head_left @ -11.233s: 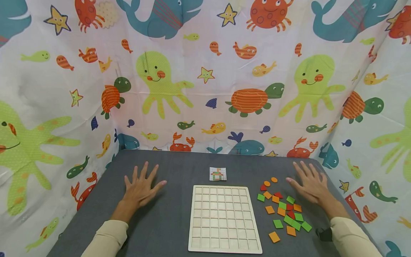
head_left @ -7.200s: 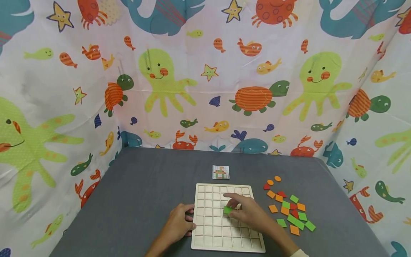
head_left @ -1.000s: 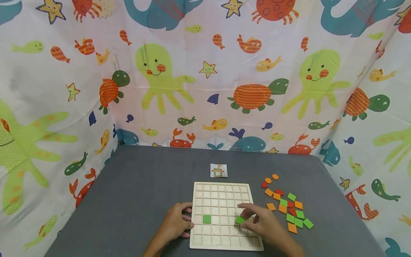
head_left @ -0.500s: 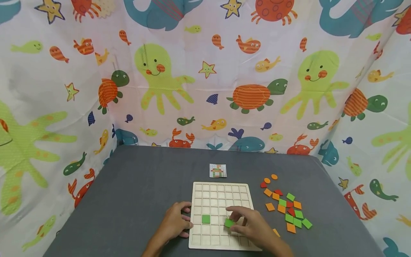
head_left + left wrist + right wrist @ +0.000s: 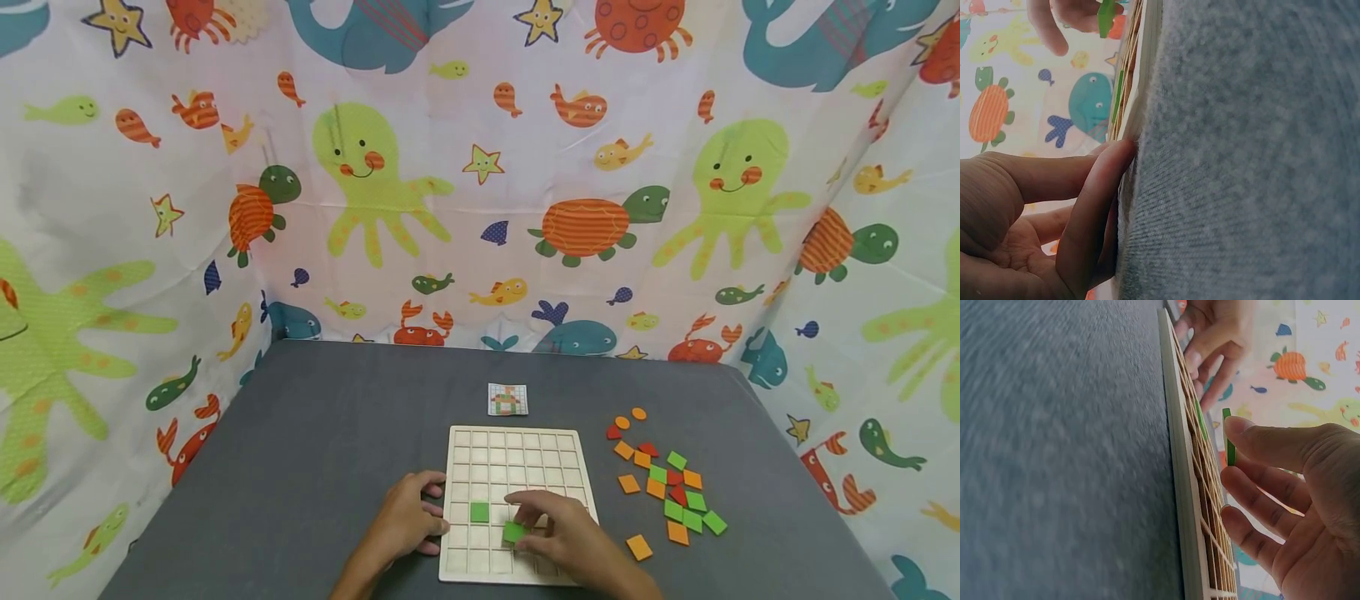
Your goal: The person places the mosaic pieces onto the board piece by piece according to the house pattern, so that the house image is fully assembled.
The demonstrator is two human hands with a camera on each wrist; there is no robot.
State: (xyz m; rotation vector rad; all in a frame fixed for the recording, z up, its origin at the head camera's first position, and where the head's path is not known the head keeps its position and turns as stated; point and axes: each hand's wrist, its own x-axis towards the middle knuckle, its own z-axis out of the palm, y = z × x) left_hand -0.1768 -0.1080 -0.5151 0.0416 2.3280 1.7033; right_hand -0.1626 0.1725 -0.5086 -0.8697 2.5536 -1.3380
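Observation:
A pale wooden grid board (image 5: 517, 458) lies on the table. One green square tile (image 5: 479, 512) sits in a cell toward its left side. My right hand (image 5: 562, 533) pinches another green tile (image 5: 513, 532) between thumb and fingers over the lower middle. From the right wrist view, this held tile (image 5: 1229, 440) is on edge, clear of the board (image 5: 1188, 487). My left hand (image 5: 405, 512) holds the board's left edge, thumb and fingers against it. In the left wrist view its thumb (image 5: 1094, 206) touches the rim.
Right of the board lie loose green tiles (image 5: 696, 501), orange tiles (image 5: 640, 547), red pieces (image 5: 678, 495) and orange discs (image 5: 638, 413). A small pattern card (image 5: 507, 400) lies beyond the board. A sea-animal curtain (image 5: 480, 250) surrounds the grey table (image 5: 360, 400).
Earlier, both hands lay spread apart and the board was bare; now one green tile sits in it. Over the last second my right hand has carried another green tile leftward, toward that tile.

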